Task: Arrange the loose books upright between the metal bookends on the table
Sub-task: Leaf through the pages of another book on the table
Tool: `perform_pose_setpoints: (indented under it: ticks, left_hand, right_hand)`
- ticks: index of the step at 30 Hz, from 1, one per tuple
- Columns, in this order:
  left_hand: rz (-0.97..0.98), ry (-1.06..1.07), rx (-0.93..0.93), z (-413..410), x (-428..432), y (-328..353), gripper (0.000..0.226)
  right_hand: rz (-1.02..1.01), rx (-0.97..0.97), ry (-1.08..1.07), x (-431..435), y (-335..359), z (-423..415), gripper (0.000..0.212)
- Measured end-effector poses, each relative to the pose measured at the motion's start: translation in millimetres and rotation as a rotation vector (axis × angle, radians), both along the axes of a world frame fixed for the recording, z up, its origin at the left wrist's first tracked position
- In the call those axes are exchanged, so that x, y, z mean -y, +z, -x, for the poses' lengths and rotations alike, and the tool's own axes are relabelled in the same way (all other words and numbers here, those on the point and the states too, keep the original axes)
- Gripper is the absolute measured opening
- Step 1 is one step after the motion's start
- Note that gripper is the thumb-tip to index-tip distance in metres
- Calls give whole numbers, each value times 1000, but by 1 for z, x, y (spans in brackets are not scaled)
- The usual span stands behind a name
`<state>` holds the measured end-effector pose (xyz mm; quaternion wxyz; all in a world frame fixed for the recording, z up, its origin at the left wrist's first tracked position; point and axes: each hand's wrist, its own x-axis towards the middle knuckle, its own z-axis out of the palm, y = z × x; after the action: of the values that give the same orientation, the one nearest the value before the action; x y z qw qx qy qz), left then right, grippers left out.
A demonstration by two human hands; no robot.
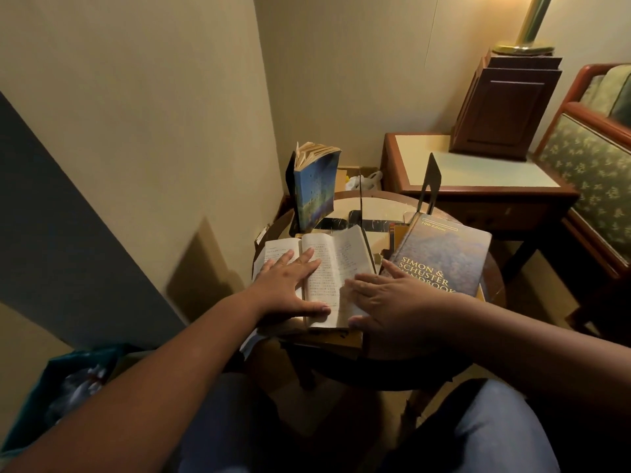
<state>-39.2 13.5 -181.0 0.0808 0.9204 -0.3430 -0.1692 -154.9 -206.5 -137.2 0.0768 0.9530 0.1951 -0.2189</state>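
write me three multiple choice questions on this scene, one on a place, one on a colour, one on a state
1. Where does the Simon & Schuster handbook lie?
A) right of the open book
B) on a shelf
C) inside a box

2. What colour is the cover of the standing paperback?
A) red
B) blue
C) white

3. How is the book under the left hand and right hand?
A) shut, upright
B) shut, flat
C) open, flat

Answers:
1 A, it lies on the round table beside the open pages.
2 B, its front is blue.
3 C, both printed pages show under flat fingers.
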Motion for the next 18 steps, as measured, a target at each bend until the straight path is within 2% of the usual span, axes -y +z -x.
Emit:
perform_pose_setpoints:
  ticks: [3, 7, 11, 14, 18]
  left_hand:
    - [-12, -9, 2, 0, 0, 2, 107]
    - [7, -10, 4, -1, -2, 0, 106]
    - [45, 12, -8, 0, -6, -3, 118]
    - [108, 29, 7, 1, -11, -6, 112]
    - [191, 81, 79, 6, -19, -11, 118]
  right_hand:
    - [14, 15, -59, 0, -1, -22, 75]
    - [28, 47, -126, 2, -5, -47, 76]
    - [-4, 84, -124, 6, -14, -51, 77]
    - [-57, 117, -120, 10, -20, -49, 78]
    - [-96, 164, -111, 13, -26, -47, 79]
